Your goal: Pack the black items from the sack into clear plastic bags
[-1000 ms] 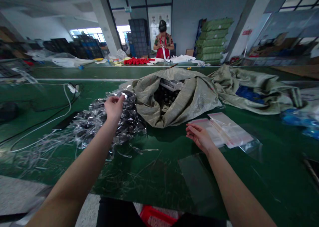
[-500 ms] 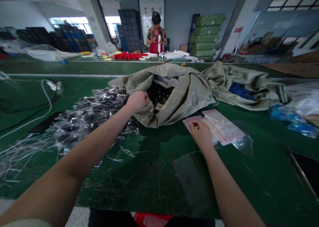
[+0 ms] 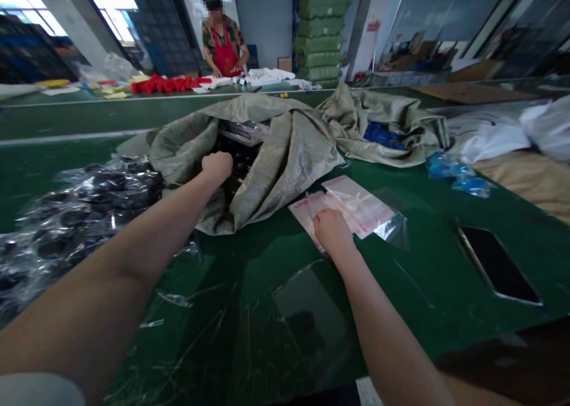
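Note:
At the mouth of a grey-green woven sack (image 3: 285,162) is my left hand (image 3: 217,166), its fingers curled; what they hold, if anything, is hidden. Round black items (image 3: 243,161) show inside the sack beside it. My right hand (image 3: 332,229) rests with bent fingers on clear plastic bags with pink edges (image 3: 360,207), and its fingertips are hidden. Left of the sack lies a heap of black items in clear wrapping (image 3: 89,210). A loose clear bag (image 3: 312,311) lies flat nearer to me.
A phone (image 3: 499,263) lies at the right. Behind the first sack is a second sack (image 3: 401,115) with blue items, near blue wrapped pieces (image 3: 458,171). Across the tables a person in a red apron (image 3: 225,50) stands by red pieces (image 3: 169,84).
The view has turned right and moved closer. My left hand has shifted further into the sack's mouth. My right hand has lowered onto the bags, its fingers now curled down.

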The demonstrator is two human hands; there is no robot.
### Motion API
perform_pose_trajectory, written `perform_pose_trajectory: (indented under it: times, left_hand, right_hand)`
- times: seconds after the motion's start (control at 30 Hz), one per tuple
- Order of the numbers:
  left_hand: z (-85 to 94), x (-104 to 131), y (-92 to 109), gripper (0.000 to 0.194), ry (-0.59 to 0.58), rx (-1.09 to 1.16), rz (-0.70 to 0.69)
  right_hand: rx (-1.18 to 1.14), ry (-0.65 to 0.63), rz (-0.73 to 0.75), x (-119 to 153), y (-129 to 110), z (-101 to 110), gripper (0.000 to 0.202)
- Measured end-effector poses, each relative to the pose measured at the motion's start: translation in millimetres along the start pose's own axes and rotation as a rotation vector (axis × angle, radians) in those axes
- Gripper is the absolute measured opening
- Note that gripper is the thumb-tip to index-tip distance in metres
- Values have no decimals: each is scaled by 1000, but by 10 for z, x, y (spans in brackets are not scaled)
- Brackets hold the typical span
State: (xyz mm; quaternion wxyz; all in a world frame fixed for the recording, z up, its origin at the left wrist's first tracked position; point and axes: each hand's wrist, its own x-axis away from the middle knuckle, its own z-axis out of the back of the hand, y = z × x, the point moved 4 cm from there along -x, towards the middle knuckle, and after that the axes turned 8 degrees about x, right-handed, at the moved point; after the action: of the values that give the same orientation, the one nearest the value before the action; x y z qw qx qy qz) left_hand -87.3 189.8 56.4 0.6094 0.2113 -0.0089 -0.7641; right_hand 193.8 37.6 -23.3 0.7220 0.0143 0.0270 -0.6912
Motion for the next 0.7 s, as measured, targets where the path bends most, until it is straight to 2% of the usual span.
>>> perform_pose_trajectory:
  times: [0.07, 0.13, 0.17, 0.23, 0.3, 0.33, 0.4, 0.47, 0.5, 0.57, 0.6, 0.63, 0.7]
  left_hand:
    - [282, 139, 113, 45, 97, -58, 56]
    - [509, 399, 285, 49, 165, -41, 37]
    - [539, 568, 405, 49, 111, 33, -62]
    - [438, 972, 607, 52, -93, 178, -213]
    - [181, 1381, 736, 47, -297, 214, -312]
    - [37, 1546, 760, 45, -339, 194, -321]
    - [-223, 1751, 740, 45, -346, 136, -259]
    - [-383, 1813, 706, 48, -333, 121, -206]
    - [-407, 1802, 695, 50, -319, 133, -193]
    - [-340, 1725, 697, 51, -269, 214, -190]
    - [-261, 1675, 706, 49, -242, 289, -187]
    - [-164, 1625, 717, 48, -216, 389, -173]
    - [35, 1545, 735, 48, -196, 637, -108]
  right_hand:
    - [7, 16, -15, 2, -8, 0, 28]
    - [1, 35, -53, 10, -13, 9, 24]
    - [-6, 40, -77, 15, -14, 15, 22]
    - [-20, 47, -119, 24, -12, 25, 22]
    - [-33, 75, -147, 30, 2, 38, 27]
    - [-38, 105, -153, 31, 12, 51, 28]
    - [-62, 204, -146, 38, 27, 102, 27]
    - [-162, 359, -83, 63, 12, 203, 23]
    - [-266, 437, -24, 89, -13, 266, 22]
    - [-599, 520, 116, 160, -82, 384, 23]
    - [-806, 495, 181, 197, -125, 423, 24]
    - [-1013, 418, 230, 228, -176, 443, 26]
    - [-1318, 186, 298, 289, -300, 440, 30]
